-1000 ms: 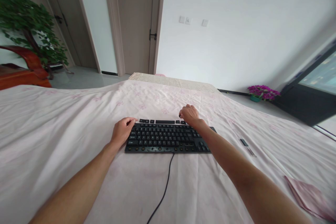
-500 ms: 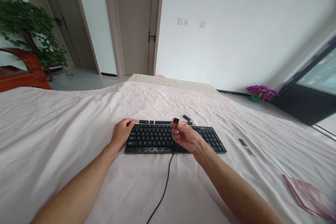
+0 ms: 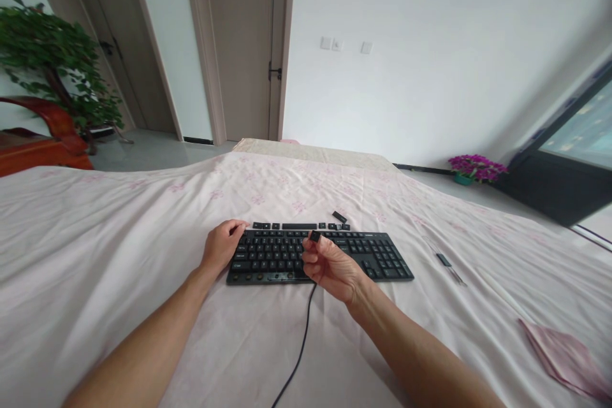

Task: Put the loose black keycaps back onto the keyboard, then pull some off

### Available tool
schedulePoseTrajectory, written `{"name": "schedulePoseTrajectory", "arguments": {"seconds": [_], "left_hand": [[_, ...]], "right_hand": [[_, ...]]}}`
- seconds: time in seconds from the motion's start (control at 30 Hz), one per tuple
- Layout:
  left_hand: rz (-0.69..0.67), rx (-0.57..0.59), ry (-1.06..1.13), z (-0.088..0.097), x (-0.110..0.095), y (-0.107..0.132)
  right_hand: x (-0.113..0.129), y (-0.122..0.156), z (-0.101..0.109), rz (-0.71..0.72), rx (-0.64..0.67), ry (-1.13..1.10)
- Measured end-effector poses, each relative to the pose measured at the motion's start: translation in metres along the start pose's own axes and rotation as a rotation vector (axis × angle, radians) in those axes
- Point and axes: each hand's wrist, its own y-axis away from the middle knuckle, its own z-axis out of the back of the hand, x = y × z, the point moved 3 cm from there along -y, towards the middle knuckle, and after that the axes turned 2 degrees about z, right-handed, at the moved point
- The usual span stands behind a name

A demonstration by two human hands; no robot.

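Note:
A black computer keyboard [image 3: 354, 246] lies on the patterned cloth, its bottom row partly without keycaps. My left hand [image 3: 224, 243] grips its upper left corner with the fingers curled over the edge. Above the middle of the keyboard my right hand [image 3: 329, 264] pinches a small black keycap [image 3: 315, 236] between thumb and fingertips. Behind the keyboard, several loose keycaps [image 3: 266, 225] lie in a row, with the long spacebar [image 3: 299, 226] among them. The keys under my right hand are hidden.
A wire keycap puller [image 3: 444, 260] lies right of the keyboard, with a pink cloth [image 3: 561, 354] nearer the right edge. A black rectangular piece [image 3: 339, 217] sits beyond the keycaps. The cable [image 3: 299, 357] runs toward me over the pale bedcover [image 3: 229, 350].
My right hand has moved slightly left and down with the keycap, uncovering more loose keycaps behind the keyboard. My left hand stays at the corner. The view has tilted a little.

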Motion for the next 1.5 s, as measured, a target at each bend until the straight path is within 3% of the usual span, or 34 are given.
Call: {"name": "schedulePoseTrajectory", "arguments": {"seconds": [0.53, 0.73, 0.87, 1.0, 1.13, 1.3, 1.5], "left_hand": [[0.001, -0.001, -0.018, 0.002, -0.005, 0.002], [0.007, 0.004, -0.030, 0.002, -0.003, 0.002], [0.011, 0.007, -0.048, 0.002, -0.002, 0.001], [0.004, 0.007, -0.045, 0.001, -0.002, 0.001], [-0.006, -0.003, -0.035, 0.001, -0.001, 0.001], [-0.006, -0.002, -0.033, 0.001, -0.001, 0.001], [0.002, -0.002, -0.026, 0.002, -0.003, 0.002]], "right_hand": [[0.016, 0.014, 0.009, 0.151, -0.169, 0.210], [0.055, 0.024, 0.040, 0.398, -0.413, 0.655], [0.072, 0.033, 0.060, 0.371, -0.497, 1.028], [0.072, 0.042, 0.066, 0.373, -0.444, 1.470], [0.065, 0.047, 0.058, 0.468, -0.356, 1.824], [0.055, 0.048, 0.043, 0.535, -0.252, 2.119], [0.047, 0.044, 0.035, 0.500, -0.213, 2.331]]}}
